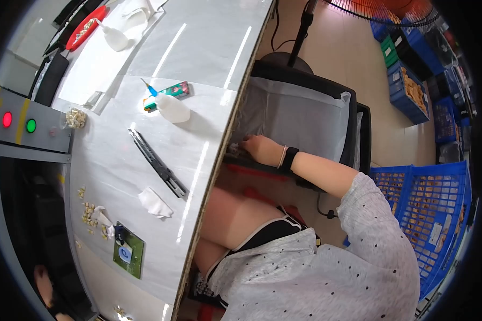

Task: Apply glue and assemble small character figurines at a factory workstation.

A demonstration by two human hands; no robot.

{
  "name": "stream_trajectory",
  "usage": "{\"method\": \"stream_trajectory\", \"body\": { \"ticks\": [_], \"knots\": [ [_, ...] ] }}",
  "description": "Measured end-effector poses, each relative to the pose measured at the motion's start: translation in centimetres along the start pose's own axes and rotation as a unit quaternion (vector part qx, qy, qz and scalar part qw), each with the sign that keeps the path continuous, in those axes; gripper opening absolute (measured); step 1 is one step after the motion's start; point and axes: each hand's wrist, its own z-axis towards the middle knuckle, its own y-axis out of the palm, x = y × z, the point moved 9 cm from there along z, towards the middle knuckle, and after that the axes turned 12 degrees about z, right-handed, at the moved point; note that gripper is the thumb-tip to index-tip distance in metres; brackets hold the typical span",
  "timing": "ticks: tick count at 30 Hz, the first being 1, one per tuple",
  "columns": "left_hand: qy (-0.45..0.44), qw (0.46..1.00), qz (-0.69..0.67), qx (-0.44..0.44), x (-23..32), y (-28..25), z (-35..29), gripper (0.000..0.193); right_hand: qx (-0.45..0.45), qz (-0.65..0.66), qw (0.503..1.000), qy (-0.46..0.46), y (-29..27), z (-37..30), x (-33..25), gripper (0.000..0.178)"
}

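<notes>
My right hand (258,148), a black band on its wrist, reaches over the near edge of a black bin (305,115) with a pale liner. Its fingers are closed together beside small pale bits (234,148); what they hold, if anything, is hidden. At the far lower left, a small blurred hand (43,283) with a dark wristband shows against a dark panel. It may be my left hand or its reflection; its fingers are unclear. On the table nearby lie a long black slender tool (158,163), a crumpled white tissue (155,203) and a white squeeze bottle (172,108).
A grey table (198,59) has small cream pieces (88,214), a green board (128,250), a clear cup (75,119) and a red dish (85,29). A machine with lit buttons (31,125) stands left. Blue crates (420,214) and a fan (396,13) stand right.
</notes>
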Motion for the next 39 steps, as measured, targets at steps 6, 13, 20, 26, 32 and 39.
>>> {"method": "stream_trajectory", "body": {
  "ticks": [6, 13, 20, 26, 32, 39],
  "knots": [
    [-0.175, 0.956, -0.158, -0.177, -2.1, 4.0, 1.5, 0.031, -0.006, -0.005, 1.0, -0.023, -2.0, 0.5, -2.7, 0.02],
    [0.021, 0.962, 0.192, -0.194, -3.1, 8.4, 6.9, 0.042, 0.426, 0.173, 0.887, -0.028, -17.7, -3.7, -9.0, 0.005],
    [0.047, 0.987, 0.107, -0.109, -0.1, 6.0, 2.8, 0.041, 0.293, 0.124, 0.93, -0.186, -18.7, 2.5, -22.3, 0.032],
    [-0.086, 0.985, -0.111, 0.098, 5.1, -3.5, -2.5, 0.026, 0.279, 0.12, 0.934, -0.19, -16.7, 4.2, -22.3, 0.02],
    [-0.012, 0.941, -0.115, 0.317, 20.1, -12.9, -16.5, 0.036, 0.241, 0.444, 0.847, -0.166, -15.0, -1.7, -24.2, 0.027],
    [-0.005, 0.533, -0.842, 0.08, 32.6, -6.0, -26.1, 0.035, -0.272, 0.778, 0.562, -0.062, -3.2, -5.6, -33.8, 0.036]
  ]
}}
